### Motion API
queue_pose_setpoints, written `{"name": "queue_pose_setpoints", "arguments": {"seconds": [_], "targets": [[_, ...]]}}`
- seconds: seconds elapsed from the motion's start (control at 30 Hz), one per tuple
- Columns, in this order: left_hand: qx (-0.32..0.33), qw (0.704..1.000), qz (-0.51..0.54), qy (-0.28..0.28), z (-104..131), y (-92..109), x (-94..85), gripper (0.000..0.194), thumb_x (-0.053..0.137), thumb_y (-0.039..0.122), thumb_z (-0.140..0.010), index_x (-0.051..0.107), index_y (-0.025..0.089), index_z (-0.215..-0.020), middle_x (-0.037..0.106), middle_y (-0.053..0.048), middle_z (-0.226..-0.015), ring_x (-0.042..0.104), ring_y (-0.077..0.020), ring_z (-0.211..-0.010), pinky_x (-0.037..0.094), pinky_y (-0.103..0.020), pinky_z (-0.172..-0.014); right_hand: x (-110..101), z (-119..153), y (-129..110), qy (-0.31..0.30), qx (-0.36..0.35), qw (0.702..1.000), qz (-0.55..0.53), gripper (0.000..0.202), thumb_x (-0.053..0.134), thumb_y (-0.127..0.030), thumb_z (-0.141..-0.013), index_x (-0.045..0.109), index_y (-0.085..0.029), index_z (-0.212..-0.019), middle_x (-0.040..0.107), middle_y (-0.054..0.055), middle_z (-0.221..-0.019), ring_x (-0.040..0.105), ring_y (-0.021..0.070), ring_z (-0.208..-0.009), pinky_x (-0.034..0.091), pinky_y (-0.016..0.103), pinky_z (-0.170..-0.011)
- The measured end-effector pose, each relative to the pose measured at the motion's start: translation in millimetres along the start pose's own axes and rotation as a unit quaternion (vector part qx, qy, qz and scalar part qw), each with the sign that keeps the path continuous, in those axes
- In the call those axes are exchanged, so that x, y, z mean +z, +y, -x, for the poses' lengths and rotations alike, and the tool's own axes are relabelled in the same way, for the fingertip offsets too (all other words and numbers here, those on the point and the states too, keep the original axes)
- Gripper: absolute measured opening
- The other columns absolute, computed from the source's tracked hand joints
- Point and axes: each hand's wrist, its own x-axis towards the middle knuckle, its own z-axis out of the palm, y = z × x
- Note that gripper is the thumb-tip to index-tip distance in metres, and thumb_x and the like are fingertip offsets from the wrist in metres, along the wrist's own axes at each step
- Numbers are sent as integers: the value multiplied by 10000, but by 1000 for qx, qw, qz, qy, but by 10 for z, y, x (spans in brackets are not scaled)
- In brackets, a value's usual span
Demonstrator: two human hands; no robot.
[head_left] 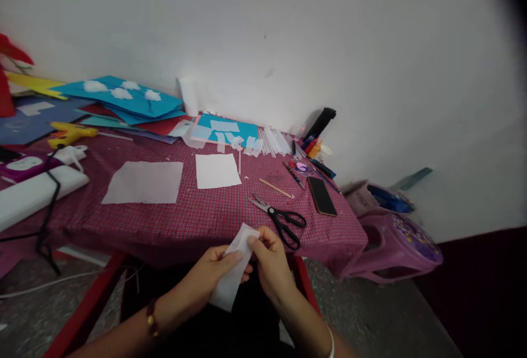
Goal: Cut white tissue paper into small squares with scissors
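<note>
A narrow folded piece of white paper [227, 290] is held between both hands, tilted, in front of the table's near edge. My left hand [216, 268] pinches its left side with the thumb on top. At the upper right edge, my right hand [269, 256] grips the same paper between thumb and fingers. Just beyond the hands, black-handled scissors [280, 216] lie on the table with their blades slightly apart. Two flat sheets rest farther back: a thin translucent white sheet [144, 182] on the left and a square white paper [217, 171] nearer the middle.
A checked red cloth [222, 215] covers the table. A phone [321, 196], a wooden stick [275, 188] and a pen [294, 175] lie at right. A yellow glue gun [69, 134] and blue card sheets [123, 96] are at left. A pink stool [395, 245] stands beside the table.
</note>
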Motion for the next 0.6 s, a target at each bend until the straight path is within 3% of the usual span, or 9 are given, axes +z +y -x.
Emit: {"name": "queue_pose_setpoints", "arguments": {"seconds": [0.1, 0.17, 0.27, 0.4, 0.5, 0.6], "targets": [[-1, 999, -26, 18, 32, 89, -40, 452, 724, 528, -688, 697, 126, -894, 738, -92, -805, 652, -161, -671, 492, -263, -651, -174, -53, -130, -45, -23, 996, 71, 111, 636, -296, -788, 593, -196, -766, 582, -30, -678, 543, 128, -645, 445, 247, -654], [-10, 998, -55, 31, 11, 196, -116, 440, 715, 529, -698, 704, 134, -891, 743, -99, -853, 656, -169, -710, 490, -260, -658, -427, -134, -253, -68, -79, 976, 191, 167, 600, -282, -822, 635, -220, -973, 654, 33, -941, 597, 195, -910, 452, 339, -858], [-8, 994, -98, 55, -136, 443, -279, 435, 712, 532, -692, 717, 135, -870, 739, -90, -828, 639, -173, -689, 462, -248, -607, -889, -287, -382, 1, -178, 888, 424, 256, 595, -214, -800, 634, -238, -1052, 633, 79, -1105, 553, 257, -1067, 395, 444, -971], [37, 988, -125, 88, -517, 931, -437, 411, 708, 505, -691, 718, 128, -855, 684, -36, -676, 573, -150, -589, 389, -227, -532, -1260, -439, -397, -44, -155, 791, 590, 410, 528, -82, -756, 634, -237, -1121, 609, 97, -1182, 560, 257, -1091, 428, 437, -970], [78, 984, -127, 93, -831, 1333, -443, 375, 703, 476, -697, 707, 134, -852, 663, -14, -662, 533, -130, -559, 383, -222, -537, -1312, -515, -395, -55, -115, 759, 638, 525, 530, -61, -707, 604, -234, -1197, 602, 109, -1207, 570, 265, -1084, 444, 427, -960], [71, 985, -136, 77, -1121, 1670, -397, 343, 714, 444, -683, 699, 122, -799, 656, -18, -636, 508, -120, -529, 384, -224, -531, -1293, -595, -435, -66, -64, 746, 660, 624, 549, -64, -629, 601, -246, -1224, 632, 114, -1145, 596, 286, -1035, 465, 434, -921]]}}
